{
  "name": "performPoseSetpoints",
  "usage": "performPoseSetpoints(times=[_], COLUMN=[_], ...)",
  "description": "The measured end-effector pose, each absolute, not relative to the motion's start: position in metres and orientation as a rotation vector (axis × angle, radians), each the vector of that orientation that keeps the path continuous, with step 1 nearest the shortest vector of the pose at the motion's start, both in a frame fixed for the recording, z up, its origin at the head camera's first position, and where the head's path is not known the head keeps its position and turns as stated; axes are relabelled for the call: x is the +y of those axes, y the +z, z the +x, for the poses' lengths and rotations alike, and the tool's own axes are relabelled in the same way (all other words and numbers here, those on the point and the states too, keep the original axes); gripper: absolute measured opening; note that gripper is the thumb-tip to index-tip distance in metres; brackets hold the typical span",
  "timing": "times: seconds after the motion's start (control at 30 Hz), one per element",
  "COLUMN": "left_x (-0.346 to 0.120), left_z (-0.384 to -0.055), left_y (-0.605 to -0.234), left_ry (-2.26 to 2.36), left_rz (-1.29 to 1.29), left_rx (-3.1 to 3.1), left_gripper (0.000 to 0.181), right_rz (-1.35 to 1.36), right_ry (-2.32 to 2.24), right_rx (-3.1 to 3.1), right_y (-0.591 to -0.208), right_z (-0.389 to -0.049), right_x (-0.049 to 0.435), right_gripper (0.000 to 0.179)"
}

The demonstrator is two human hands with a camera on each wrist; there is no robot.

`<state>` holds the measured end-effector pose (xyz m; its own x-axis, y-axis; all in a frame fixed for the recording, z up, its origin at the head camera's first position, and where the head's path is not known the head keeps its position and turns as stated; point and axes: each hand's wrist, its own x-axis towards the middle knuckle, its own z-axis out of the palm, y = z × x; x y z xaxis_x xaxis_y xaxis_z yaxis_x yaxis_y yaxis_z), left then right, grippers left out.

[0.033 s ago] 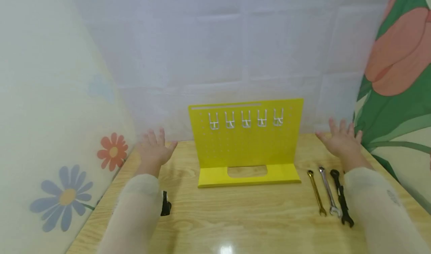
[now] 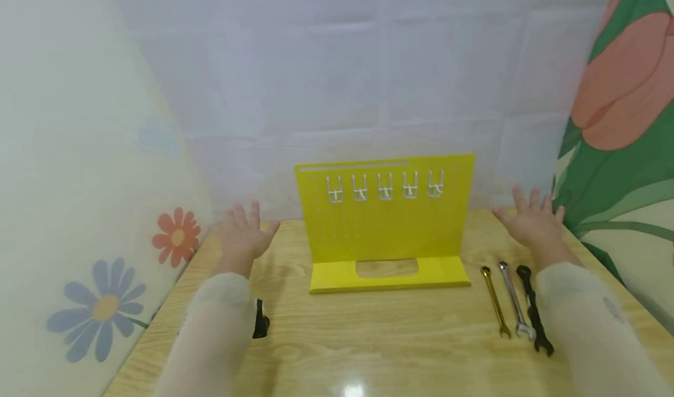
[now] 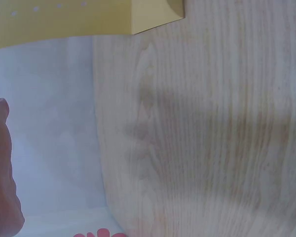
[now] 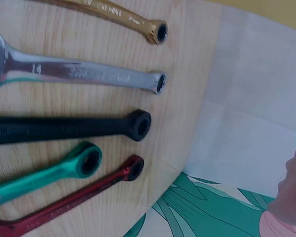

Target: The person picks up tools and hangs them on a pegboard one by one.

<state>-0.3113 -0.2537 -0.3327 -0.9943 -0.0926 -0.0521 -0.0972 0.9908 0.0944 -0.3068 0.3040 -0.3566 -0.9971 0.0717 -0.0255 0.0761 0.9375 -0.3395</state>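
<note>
Both hands are held out above the table with fingers spread, and neither holds anything. My left hand (image 2: 244,233) is left of a yellow pegboard (image 2: 389,230), which stands upright on its folded base. On the board's far side, my right hand (image 2: 533,224) reaches out beyond a row of wrenches. A gold wrench (image 2: 495,303), a silver wrench (image 2: 513,297) and a black wrench (image 2: 534,312) lie side by side there. The right wrist view also shows a green wrench (image 4: 49,175) and a red wrench (image 4: 74,201), which my right sleeve hides in the head view.
Several wire hooks (image 2: 385,193) hang in a row near the board's top. A small black object (image 2: 260,321) shows beside my left sleeve, partly covered by it. Behind the wooden table (image 2: 368,332) hangs a pale sheet (image 2: 337,81), with flower-painted surfaces on both sides.
</note>
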Motion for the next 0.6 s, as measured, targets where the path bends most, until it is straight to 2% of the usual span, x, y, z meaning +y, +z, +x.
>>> performPoseSetpoints(times=[0.37, 0.6], left_x=[-0.259, -0.262], left_z=[-0.310, -0.293], left_y=[-0.338, -0.372], left_ry=[0.442, 0.844], left_rz=[-0.043, 0.165], left_rx=[3.111, 3.049], left_gripper=[0.086, 0.083], right_rz=[0.128, 0.105], right_ry=[-0.599, -0.717], right_rx=[3.204, 3.284], right_y=[-0.352, -0.357], right_z=[-0.301, -0.284], right_x=[0.300, 0.306], right_gripper=[0.094, 0.087])
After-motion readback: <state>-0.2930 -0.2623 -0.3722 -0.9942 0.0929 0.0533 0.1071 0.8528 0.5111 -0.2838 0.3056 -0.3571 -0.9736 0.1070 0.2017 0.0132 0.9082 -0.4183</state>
